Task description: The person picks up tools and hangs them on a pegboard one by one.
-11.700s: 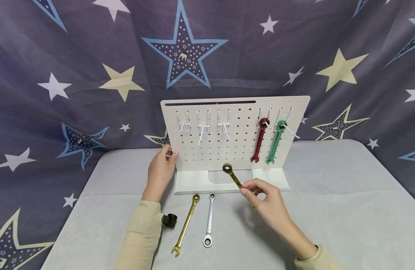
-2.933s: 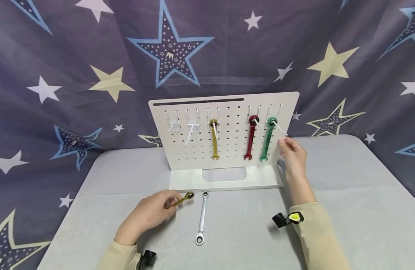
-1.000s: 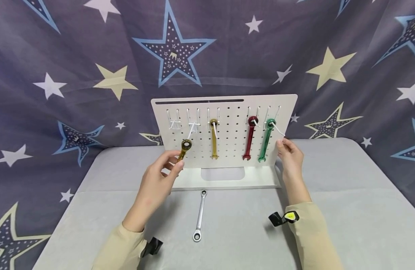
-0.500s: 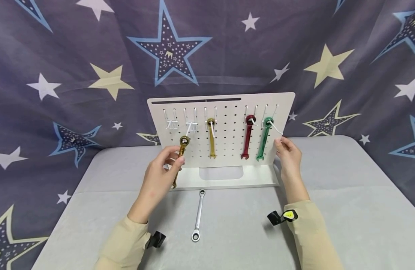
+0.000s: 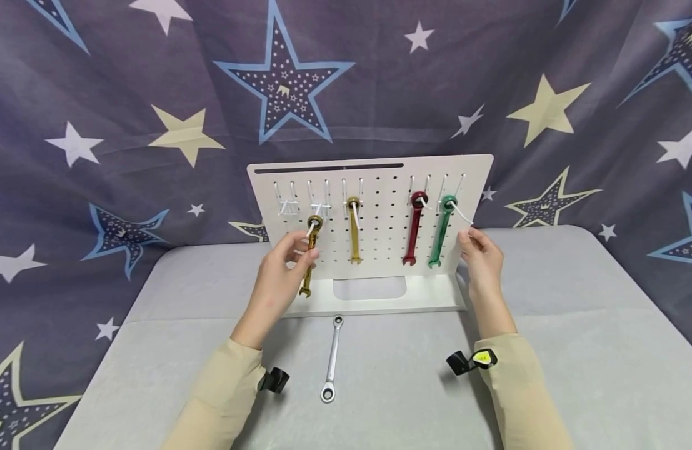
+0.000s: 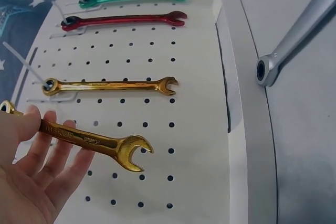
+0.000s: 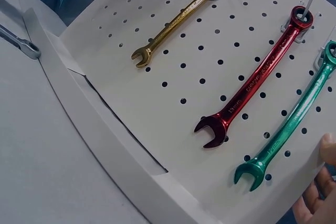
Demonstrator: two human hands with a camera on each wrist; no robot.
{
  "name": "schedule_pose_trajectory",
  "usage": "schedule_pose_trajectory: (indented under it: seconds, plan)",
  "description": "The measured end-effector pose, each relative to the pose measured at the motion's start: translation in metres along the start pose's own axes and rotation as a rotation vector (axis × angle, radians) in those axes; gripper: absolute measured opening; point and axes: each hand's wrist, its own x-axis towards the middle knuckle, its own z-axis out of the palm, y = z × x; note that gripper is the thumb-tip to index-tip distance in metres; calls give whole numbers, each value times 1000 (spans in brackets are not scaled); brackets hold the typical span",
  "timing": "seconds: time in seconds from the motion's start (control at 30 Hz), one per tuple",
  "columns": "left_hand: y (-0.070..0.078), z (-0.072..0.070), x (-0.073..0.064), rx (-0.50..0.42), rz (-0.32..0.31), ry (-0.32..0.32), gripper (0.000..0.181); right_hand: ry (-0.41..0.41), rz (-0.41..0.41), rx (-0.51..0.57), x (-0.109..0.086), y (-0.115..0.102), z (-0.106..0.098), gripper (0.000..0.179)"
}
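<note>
My left hand [image 5: 280, 275] pinches a gold combination wrench [image 6: 94, 141] by its shank, ring end up and open jaw down. The tip of the second white hook from the left shows through the wrench's ring in the head view. My right hand [image 5: 483, 262] holds the right edge of the white pegboard [image 5: 387, 244] between thumb and fingers. On the board hang another gold wrench [image 5: 354, 240], a red wrench [image 7: 257, 82] and a green wrench [image 7: 291, 121], each by its ring on a hook. A silver wrench [image 5: 332, 359] lies on the table.
At the board's far left is a bare white hook [image 5: 288, 207]. The board's white base [image 5: 379, 305] stands on a grey-covered table [image 5: 396, 387], just behind the silver wrench. A dark star-patterned curtain [image 5: 379, 94] hangs behind. Black wrist cameras stick out from both sleeves.
My left hand has picked the gold wrench up from the table and brought its ring up onto the second hook. My right hand keeps holding the board's edge through the last three seconds.
</note>
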Motion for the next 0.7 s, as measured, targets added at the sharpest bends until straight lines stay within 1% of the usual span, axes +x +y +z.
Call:
schedule_pose_trajectory:
  seconds: [0.13,0.33,0.53,0.7]
  plan:
    - [-2,6,9,-15,-8,-1,32,1,-6,3,0,0,0,46]
    - [-8,12,21,-33,-13,8,26,2,-3,12,1,-1,0,48]
    - [-10,18,31,-60,-55,27,27,5,3,33,1,-2,-1,48]
    - [-11,21,35,-74,-79,27,28,2,3,16,1,0,0,48]
